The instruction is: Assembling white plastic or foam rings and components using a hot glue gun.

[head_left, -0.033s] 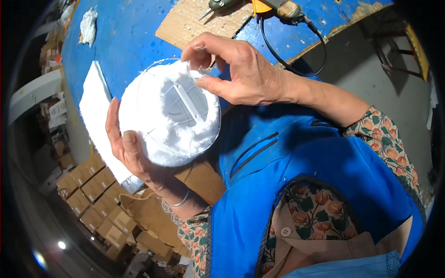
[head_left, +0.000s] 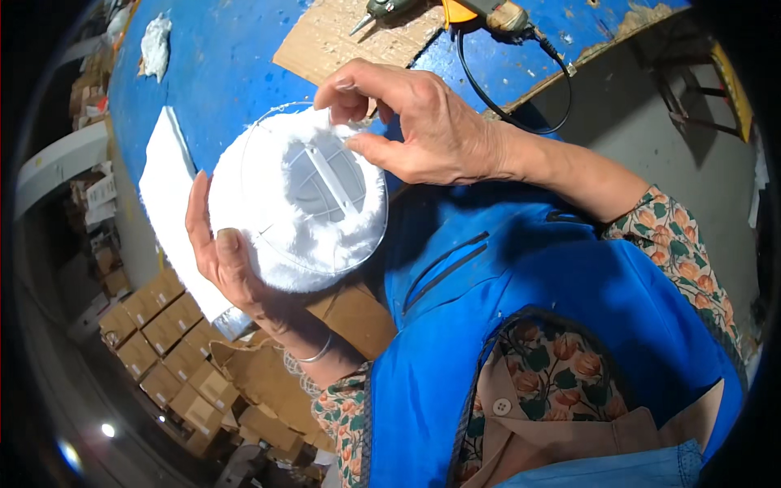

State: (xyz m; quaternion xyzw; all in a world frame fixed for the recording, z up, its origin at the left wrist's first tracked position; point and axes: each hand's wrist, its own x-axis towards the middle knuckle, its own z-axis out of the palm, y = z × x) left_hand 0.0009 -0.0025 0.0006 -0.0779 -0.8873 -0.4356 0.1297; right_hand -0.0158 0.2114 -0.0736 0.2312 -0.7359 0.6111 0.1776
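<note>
A round white fluffy disc (head_left: 297, 199) with a clear plastic frame is held above a worn blue table (head_left: 220, 65) bearing cardboard and a power tool (head_left: 480, 12); brown boxes (head_left: 163, 333) crowd the floor. The left hand (head_left: 220, 252) cups its lower edge, fingers curled underneath; the right hand (head_left: 415, 122) pinches its upper rim

The person wears a bright blue sleeveless apron or vest with dark slit pockets on the chest, over a long-sleeved blouse printed with orange and pink flowers on a dark green ground. A tan collar with one pale button shows at six o'clock. The left hand (head_left: 232, 260), at nine o'clock, has a thin silver bangle at its wrist. The right hand (head_left: 423, 130), at twelve o'clock, is bare of jewellery.
</note>
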